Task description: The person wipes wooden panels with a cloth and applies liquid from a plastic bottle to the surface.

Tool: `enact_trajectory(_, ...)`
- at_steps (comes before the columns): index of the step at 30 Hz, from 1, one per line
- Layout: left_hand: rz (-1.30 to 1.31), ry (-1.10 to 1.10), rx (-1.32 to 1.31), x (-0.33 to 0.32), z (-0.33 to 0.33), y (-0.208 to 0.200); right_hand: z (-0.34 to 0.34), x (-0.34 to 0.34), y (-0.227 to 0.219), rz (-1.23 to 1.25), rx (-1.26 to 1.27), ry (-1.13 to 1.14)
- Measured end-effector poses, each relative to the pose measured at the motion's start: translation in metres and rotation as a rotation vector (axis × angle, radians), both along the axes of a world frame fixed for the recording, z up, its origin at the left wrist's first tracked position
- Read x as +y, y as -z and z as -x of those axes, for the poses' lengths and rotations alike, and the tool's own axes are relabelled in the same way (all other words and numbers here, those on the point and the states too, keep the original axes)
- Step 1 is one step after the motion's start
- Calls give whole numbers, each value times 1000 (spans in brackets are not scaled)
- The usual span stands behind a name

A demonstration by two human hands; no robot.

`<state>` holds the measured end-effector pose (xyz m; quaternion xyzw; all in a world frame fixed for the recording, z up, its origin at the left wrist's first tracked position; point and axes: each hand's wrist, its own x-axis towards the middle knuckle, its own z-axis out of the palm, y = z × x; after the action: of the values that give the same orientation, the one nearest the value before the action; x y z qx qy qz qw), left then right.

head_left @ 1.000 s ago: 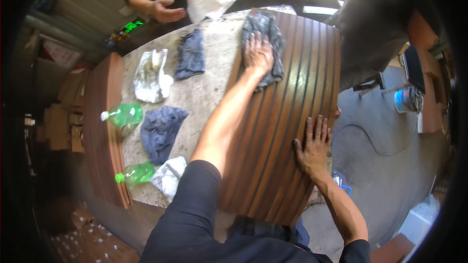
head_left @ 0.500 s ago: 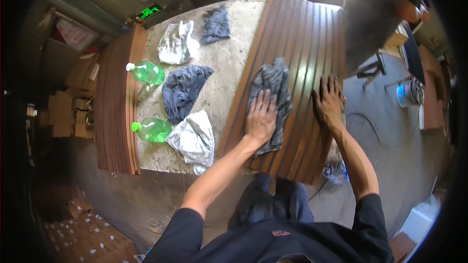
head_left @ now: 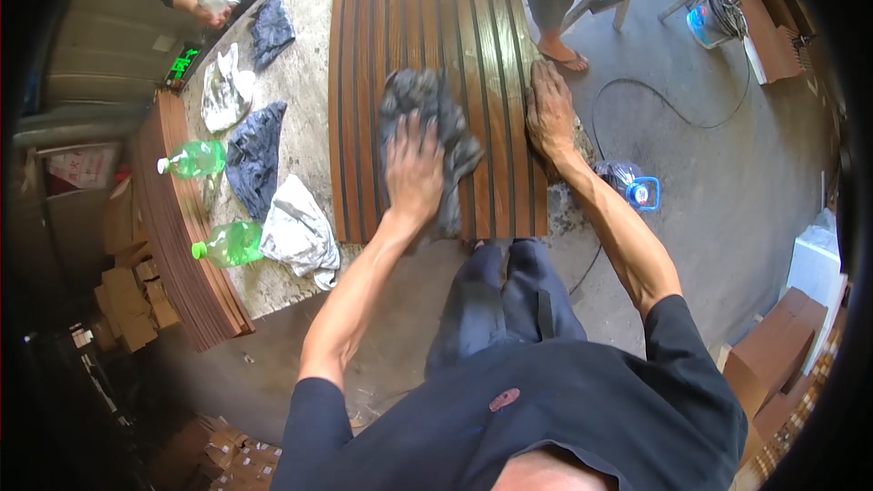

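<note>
A brown slatted wooden panel (head_left: pixel 427 27) lies lengthwise on a stone-topped table (head_left: pixel 305 82). My left hand (head_left: pixel 414 173) presses flat on a dark grey rag (head_left: pixel 427 109) near the panel's near end. My right hand (head_left: pixel 548 109) rests open and flat on the panel's right edge, fingers spread, holding nothing.
Left of the panel lie several rags (head_left: pixel 255 155) and two green plastic bottles (head_left: pixel 227 244). More brown panels (head_left: pixel 182 236) are stacked at the table's left edge. Another person's hands (head_left: pixel 214 0) work at the far end. A second person's feet (head_left: pixel 559 55), a cable and a blue container (head_left: pixel 637 191) are on the floor to the right.
My left hand has drawn the rag from the panel's far end back toward me. My right hand has slid along the right edge. My head has shifted, so the panel now runs straight away.
</note>
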<state>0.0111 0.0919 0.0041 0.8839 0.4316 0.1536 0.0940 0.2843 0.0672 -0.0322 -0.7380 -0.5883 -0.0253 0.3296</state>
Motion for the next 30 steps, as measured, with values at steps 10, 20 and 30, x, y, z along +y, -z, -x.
enact_trajectory(10,-29,48,-65,59,-104,0,10,6,-6,-53,225,45)
enact_trajectory(20,101,221,21,-56,-65,-15,13,-1,-9,-26,222,74)
enact_trajectory(30,-101,49,-139,99,-191,7,8,6,-4,-77,231,42)
